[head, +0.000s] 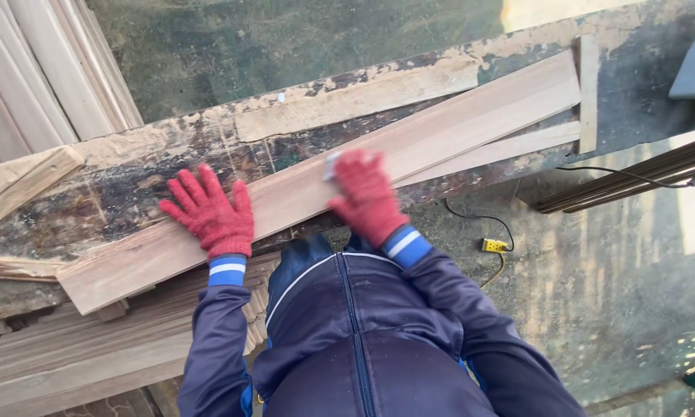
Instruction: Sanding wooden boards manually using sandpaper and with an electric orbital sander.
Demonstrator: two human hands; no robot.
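Observation:
A long pale wooden plank (pixel 471 116) lies slantwise across a worn, paint-flaked workbench (pixel 154 174). My left hand (pixel 210 212), in a red knit glove, lies flat on the plank's near end with fingers spread. My right hand (pixel 366 197), also in a red glove, presses a small pale pad (pixel 331 165) onto the plank's middle; that hand is blurred. Most of the pad is hidden under the glove. Dark blue jacket sleeves with striped cuffs reach down to my body at the bottom.
A thin wooden strip (pixel 509 147) lies under the plank at the right. More planks are stacked below the bench at lower left (pixel 69 355). White moulded boards (pixel 38 69) lean at upper left. A yellow plug (pixel 494 245) with black cable lies on the concrete floor.

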